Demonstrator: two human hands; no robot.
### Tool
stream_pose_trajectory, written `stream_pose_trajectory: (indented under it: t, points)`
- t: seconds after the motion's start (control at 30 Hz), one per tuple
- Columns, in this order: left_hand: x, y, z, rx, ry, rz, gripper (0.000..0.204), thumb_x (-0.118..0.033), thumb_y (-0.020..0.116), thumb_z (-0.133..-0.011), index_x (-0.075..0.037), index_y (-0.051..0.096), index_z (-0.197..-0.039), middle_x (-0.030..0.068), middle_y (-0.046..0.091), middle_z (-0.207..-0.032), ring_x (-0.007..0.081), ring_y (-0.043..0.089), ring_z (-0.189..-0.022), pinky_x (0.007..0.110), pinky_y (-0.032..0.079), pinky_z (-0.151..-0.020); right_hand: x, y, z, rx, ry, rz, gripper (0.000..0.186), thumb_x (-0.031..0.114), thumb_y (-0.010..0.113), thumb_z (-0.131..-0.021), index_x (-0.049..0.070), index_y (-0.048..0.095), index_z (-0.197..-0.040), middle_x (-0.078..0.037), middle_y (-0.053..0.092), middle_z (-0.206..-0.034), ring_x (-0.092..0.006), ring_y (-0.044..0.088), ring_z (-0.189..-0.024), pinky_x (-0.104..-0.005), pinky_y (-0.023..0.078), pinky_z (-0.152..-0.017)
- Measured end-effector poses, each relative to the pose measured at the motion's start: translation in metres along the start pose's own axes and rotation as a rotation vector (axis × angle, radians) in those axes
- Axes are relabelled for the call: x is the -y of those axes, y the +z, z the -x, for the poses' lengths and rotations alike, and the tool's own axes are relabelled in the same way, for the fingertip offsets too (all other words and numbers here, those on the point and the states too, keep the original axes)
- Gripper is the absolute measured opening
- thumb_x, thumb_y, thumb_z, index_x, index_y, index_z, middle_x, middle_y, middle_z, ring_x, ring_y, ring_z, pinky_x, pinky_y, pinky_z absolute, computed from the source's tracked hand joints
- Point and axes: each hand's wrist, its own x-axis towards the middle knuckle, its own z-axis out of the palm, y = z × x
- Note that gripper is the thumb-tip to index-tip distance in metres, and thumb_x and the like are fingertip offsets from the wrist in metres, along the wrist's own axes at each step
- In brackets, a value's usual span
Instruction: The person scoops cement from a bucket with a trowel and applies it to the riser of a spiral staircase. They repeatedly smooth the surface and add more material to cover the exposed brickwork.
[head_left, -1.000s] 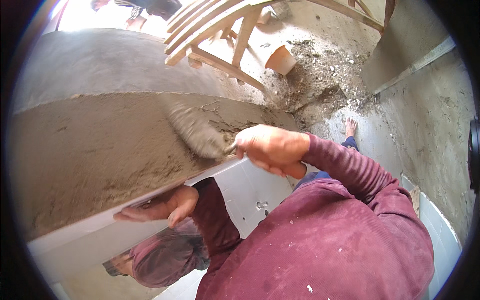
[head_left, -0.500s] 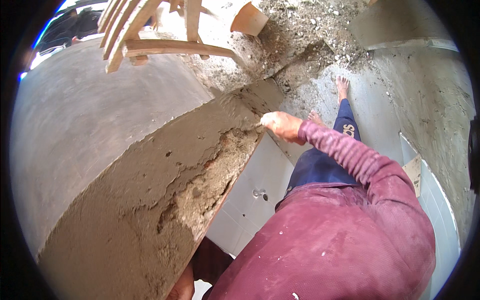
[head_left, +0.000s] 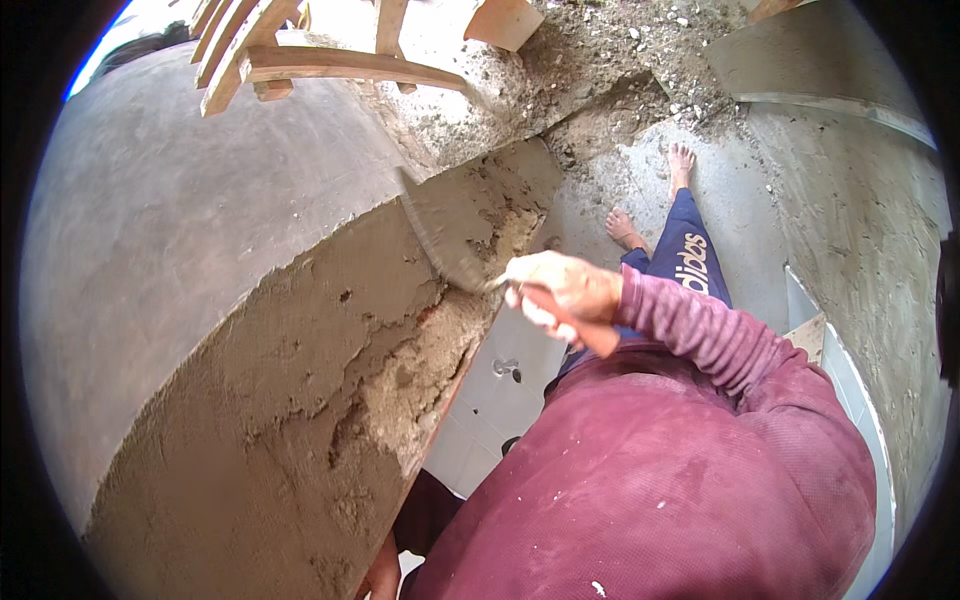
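My right hand (head_left: 562,284) is closed round the red-brown handle of a trowel (head_left: 445,240). Its thin blade stands tilted over the top of a wall (head_left: 270,370) coated in wet grey-brown mortar. Along the near edge of that top runs a rough, lighter patch (head_left: 415,385) where the mortar is broken or bare. A thin reddish-brown strip (head_left: 450,400) borders this edge. Low in the picture, my left hand (head_left: 380,572) is beside the strip, at the wall's near side. Its fingers are mostly hidden, so what it touches cannot be made out.
A smooth grey surface (head_left: 200,190) lies left of the mortared top. Wooden slats (head_left: 340,65) stick in at the far left. Beyond are rubble (head_left: 610,60) and an orange-tan container (head_left: 503,24). White tiles with a metal fitting (head_left: 506,367) show below the wall. A plastered wall (head_left: 850,200) rises right.
My right hand has drawn the trowel nearer to me and lifted it; the blade now stands edge-up, and the handle shows. The view has shifted slightly.
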Motion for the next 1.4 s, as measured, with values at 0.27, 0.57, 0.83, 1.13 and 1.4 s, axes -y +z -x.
stream_pose_trajectory:
  t: [0.27,0.57,0.83,1.13,1.4]
  points:
    - [-0.008,-0.011,0.002,-0.058,0.048,0.017,0.072,-0.053,0.021,-0.098,0.004,0.035,-0.139,0.0260,0.041,-0.139,0.0381,0.049,-0.122,0.052,0.042,-0.101,-0.018,0.110,0.063,0.155,-1.044,0.781,0.029,0.023,0.040,-0.098,-0.002,0.053,-0.092,-0.014,0.054,-0.073,-0.0217,0.056,-0.064,-0.0334,0.046,-0.059]
    - [-0.010,-0.035,0.000,-0.056,-0.064,-0.229,0.078,-0.057,0.012,-0.097,0.006,0.032,-0.139,0.0249,0.037,-0.141,0.0361,0.045,-0.126,0.050,0.040,-0.104,-0.118,-0.004,0.045,-0.789,-0.461,0.646,0.039,0.028,0.059,-0.087,-0.001,0.046,-0.109,-0.016,0.060,-0.075,-0.0243,0.062,-0.067,-0.0360,0.050,-0.061]
    - [-0.026,-0.023,-0.004,0.047,-0.017,-0.474,0.082,-0.054,-0.002,-0.097,0.005,0.040,-0.136,0.0262,0.020,-0.148,0.0370,0.023,-0.138,0.052,0.029,-0.111,-0.171,0.019,-0.028,-0.840,-0.727,0.477,0.052,0.025,0.062,-0.081,-0.002,0.041,-0.120,-0.026,0.059,-0.096,-0.0411,0.060,-0.089,-0.0463,0.047,-0.080]
    - [-0.039,-0.027,-0.009,0.080,0.040,-0.699,0.077,-0.051,0.002,-0.099,0.000,0.047,-0.134,0.0183,0.034,-0.146,0.0368,0.021,-0.139,0.055,0.016,-0.114,-0.189,0.054,-0.083,-0.801,-0.650,0.676,0.050,0.025,0.059,-0.085,-0.002,0.032,-0.118,-0.032,0.049,-0.112,-0.0493,0.054,-0.101,-0.0522,0.044,-0.086]
    - [-0.042,-0.028,-0.015,0.103,0.022,-0.696,0.075,-0.056,0.004,-0.097,-0.007,0.047,-0.135,0.0142,0.031,-0.148,0.0318,0.020,-0.141,0.052,0.010,-0.114,-0.301,0.017,-0.044,-0.787,-0.797,1.180,0.071,0.022,0.049,-0.086,-0.010,0.014,-0.139,-0.038,0.042,-0.126,-0.0481,0.053,-0.108,-0.0492,0.042,-0.094]
